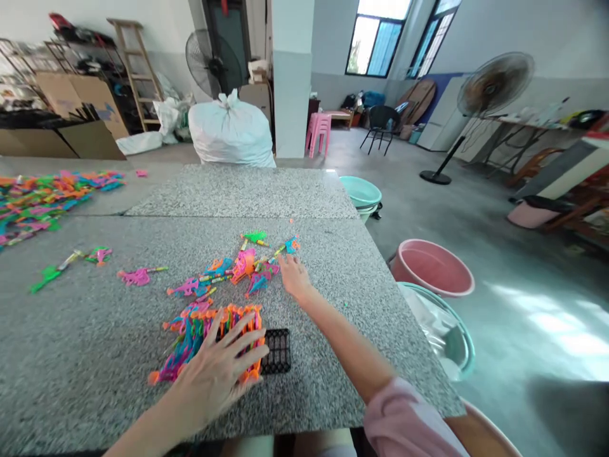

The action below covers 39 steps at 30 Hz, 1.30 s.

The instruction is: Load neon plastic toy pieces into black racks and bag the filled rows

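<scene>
My left hand (221, 362) lies with fingers spread over a packed row of colourful plastic toys (190, 339) with orange tips. The row fills most of a black grid tray (277, 350), whose right end shows bare beside my fingertips. My right hand (295, 278) reaches forward, fingers stretched out, at the right edge of a loose heap of similar toys (243, 263). Closest to its fingertips is a blue and orange toy (292, 245) with a yellowish stick; whether they touch cannot be made out. A green toy (255, 237) lies at the back of the heap.
The grey speckled table (333, 273) carries a big toy pile (42, 200) at far left and a few single toys, including a pink one (137, 275). A white sack (231, 130) stands behind. Right of the table are a pink tub (435, 266) and green tubs (360, 190).
</scene>
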### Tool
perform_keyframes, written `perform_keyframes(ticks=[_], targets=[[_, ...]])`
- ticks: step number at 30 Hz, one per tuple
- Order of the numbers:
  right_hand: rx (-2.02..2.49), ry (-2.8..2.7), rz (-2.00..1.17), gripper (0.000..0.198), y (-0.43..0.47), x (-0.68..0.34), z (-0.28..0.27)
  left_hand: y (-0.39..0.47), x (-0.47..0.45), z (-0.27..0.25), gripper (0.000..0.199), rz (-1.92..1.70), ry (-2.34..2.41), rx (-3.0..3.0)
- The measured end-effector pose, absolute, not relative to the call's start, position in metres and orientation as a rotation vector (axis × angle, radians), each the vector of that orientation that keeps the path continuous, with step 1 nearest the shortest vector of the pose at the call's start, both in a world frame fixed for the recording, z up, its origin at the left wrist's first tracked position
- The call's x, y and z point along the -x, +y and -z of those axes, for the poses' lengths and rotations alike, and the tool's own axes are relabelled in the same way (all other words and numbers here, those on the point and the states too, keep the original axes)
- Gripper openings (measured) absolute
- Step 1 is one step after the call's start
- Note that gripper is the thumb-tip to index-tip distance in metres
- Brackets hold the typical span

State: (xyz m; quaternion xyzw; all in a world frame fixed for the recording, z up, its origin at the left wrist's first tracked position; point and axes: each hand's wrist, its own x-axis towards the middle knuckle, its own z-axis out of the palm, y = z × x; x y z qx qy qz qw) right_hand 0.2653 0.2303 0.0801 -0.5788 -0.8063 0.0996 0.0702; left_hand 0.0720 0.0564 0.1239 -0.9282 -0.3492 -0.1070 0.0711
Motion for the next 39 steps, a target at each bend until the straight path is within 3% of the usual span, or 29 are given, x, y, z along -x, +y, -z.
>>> perform_keyframes(ticks=[3, 8, 14, 17, 19, 22, 28, 32, 36, 39], targets=[[1.699, -2.583, -0.200, 0.061, 0.280, -0.249, -0.073, 0.057, -0.069, -0.125, 0.036, 0.304, -0.988, 2.753], [1.519, -2.676, -0.209, 0.040, 0.290, -0.279, -0.050, 0.056, -0.067, -0.125, 0.036, 0.291, -0.997, 2.771], [1.601, -2.200, -0.420, 0.023, 0.261, -0.330, -0.045, 0.054, -0.069, -0.124, 0.036, 0.311, -1.063, 2.811], [1.925, -1.982, -0.462, 0.047, 0.270, -0.322, -0.054, 0.055, -0.068, -0.128, 0.036, 0.301, -1.072, 2.834], [2.036, -1.976, -0.587, 0.046, 0.283, -0.317, -0.060, 0.056, -0.068, -0.130, 0.036, 0.299, -1.081, 2.859], [1.992, -1.944, -0.889, 0.020, 0.288, -0.321, -0.066, 0.055, -0.069, -0.132, 0.035, 0.280, -1.106, 2.872], [1.425, -1.746, -1.448, 0.015, 0.190, -0.330, -0.052, 0.052, -0.070, -0.132, 0.034, 0.258, -1.157, 2.873], [1.359, -1.869, -1.268, 0.016, 0.131, -0.302, -0.041, 0.055, -0.072, -0.137, 0.035, 0.290, -1.151, 2.891], [1.215, -1.988, -1.136, 0.026, 0.124, -0.271, -0.044, 0.057, -0.074, -0.140, 0.034, 0.320, -1.165, 2.892], [1.327, -2.218, -0.940, 0.019, 0.127, -0.260, -0.051, 0.055, -0.074, -0.139, 0.035, 0.318, -1.163, 2.889]])
